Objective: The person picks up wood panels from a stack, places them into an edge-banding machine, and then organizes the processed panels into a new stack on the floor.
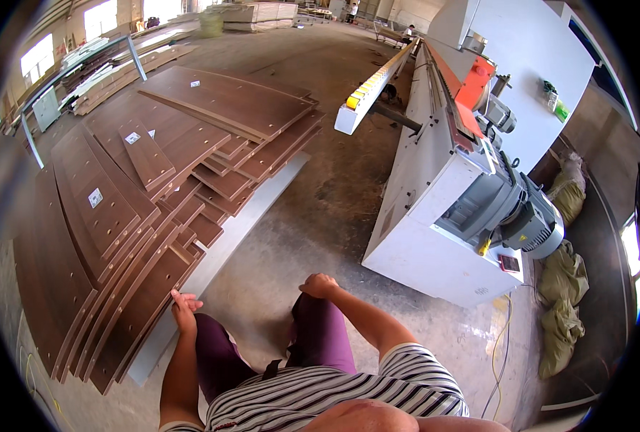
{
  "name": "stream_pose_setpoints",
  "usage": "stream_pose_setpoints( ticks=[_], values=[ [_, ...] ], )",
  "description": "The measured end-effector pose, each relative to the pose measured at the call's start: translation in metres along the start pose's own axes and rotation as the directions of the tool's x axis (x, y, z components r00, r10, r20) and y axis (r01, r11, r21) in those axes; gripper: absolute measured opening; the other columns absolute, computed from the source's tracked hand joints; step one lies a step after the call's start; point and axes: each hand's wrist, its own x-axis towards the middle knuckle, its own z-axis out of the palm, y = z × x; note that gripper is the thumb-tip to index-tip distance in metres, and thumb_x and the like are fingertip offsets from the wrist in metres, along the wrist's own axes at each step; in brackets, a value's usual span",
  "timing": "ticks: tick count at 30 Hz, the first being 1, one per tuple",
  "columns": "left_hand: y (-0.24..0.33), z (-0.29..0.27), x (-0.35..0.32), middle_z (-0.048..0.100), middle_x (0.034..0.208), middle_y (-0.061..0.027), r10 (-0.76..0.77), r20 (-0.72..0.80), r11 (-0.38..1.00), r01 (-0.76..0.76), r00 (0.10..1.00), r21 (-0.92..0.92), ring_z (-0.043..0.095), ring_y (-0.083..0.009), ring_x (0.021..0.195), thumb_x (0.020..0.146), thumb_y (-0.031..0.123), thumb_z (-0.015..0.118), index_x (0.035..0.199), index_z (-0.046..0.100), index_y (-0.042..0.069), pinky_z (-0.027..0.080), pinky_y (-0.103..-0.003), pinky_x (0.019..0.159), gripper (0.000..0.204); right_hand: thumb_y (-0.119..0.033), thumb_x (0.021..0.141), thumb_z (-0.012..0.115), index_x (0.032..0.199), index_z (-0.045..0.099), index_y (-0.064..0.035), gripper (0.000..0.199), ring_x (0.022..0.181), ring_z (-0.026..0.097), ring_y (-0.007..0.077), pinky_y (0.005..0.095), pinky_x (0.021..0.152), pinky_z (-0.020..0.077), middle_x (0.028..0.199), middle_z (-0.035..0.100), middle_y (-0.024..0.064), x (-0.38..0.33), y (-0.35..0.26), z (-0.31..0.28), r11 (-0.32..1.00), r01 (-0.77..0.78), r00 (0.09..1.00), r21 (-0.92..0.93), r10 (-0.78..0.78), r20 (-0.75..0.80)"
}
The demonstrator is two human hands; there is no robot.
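Observation:
My left hand is beside the near right edge of the stacked brown boards. Its fingers are apart, and a fingertip seems to touch the edge of a lower board; it grips nothing. On my right knee lies my right hand, its fingers curled in with no object showing in them. The boards are brown panels with small round holes, piled unevenly in layers. A narrow brown board with a white label lies on top, and another white label is on a panel nearer me. Beneath the pile shows a pale base.
To the right stands a long white machine with grey motors and an orange guard. A rail with yellow rollers juts toward the aisle. Stuffed sacks line the right side, and cables run over the concrete floor.

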Motion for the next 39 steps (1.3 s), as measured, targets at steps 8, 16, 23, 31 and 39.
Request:
stream_pose_setpoints(
  ticks=[8,16,23,31,39],
  values=[
    [-0.010,0.004,0.008,0.067,0.063,-0.0125,-0.020,0.018,1.000,0.019,1.000,0.024,0.059,-0.0180,0.055,0.098,0.062,0.019,0.082,0.064,-0.002,0.046,-0.030,0.057,0.080,-0.038,0.085,0.049,0.103,0.070,-0.0068,0.042,0.104,0.062,0.0381,0.0450,0.094,0.0481,0.109,0.065,0.0207,0.000,0.011,0.013,0.992,0.076,0.969,0.099,-0.050,-0.240],
    [-0.010,0.006,0.008,0.067,0.062,-0.0129,-0.031,0.020,0.999,0.030,0.999,0.032,0.061,-0.0183,0.055,0.098,0.062,0.020,0.082,0.064,-0.002,0.047,-0.030,0.055,0.079,-0.036,0.086,0.047,0.096,0.071,-0.0043,0.041,0.100,0.063,0.0387,0.0457,0.092,0.0489,0.104,0.066,0.0215,-0.004,0.012,0.011,0.989,0.136,0.948,0.065,-0.111,-0.299],
    [-0.038,0.004,0.018,0.067,0.065,-0.0136,-0.032,0.049,0.997,0.036,0.998,-0.075,0.065,-0.0215,0.058,0.098,0.061,0.021,0.082,0.065,-0.003,0.050,-0.031,0.059,0.079,-0.036,0.085,0.049,0.096,0.071,-0.0058,0.039,0.100,0.063,0.0381,0.0457,0.089,0.0500,0.105,0.067,0.0191,0.015,0.018,0.021,0.981,0.191,0.938,0.044,-0.169,-0.304],
    [-0.004,0.009,0.007,0.069,0.068,-0.0139,-0.025,0.072,0.999,0.022,0.997,0.038,0.066,-0.0209,0.060,0.101,0.052,0.022,0.084,0.065,-0.003,0.051,-0.030,0.060,0.073,-0.037,0.083,0.051,0.092,0.072,-0.0090,0.036,0.092,0.064,0.0389,0.0454,0.085,0.0512,0.094,0.068,0.0193,-0.004,0.023,0.014,0.969,0.212,0.908,0.125,-0.148,-0.392],
    [-0.012,0.000,0.005,0.069,0.068,-0.0143,-0.041,0.014,0.999,0.041,0.999,0.015,0.065,-0.0206,0.060,0.100,0.054,0.021,0.083,0.065,-0.002,0.048,-0.030,0.059,0.073,-0.036,0.083,0.047,0.102,0.071,-0.0116,0.039,0.103,0.062,0.0376,0.0441,0.093,0.0486,0.107,0.066,0.0198,-0.010,0.008,0.004,0.982,0.117,0.960,0.150,-0.073,-0.270]
  ],
)
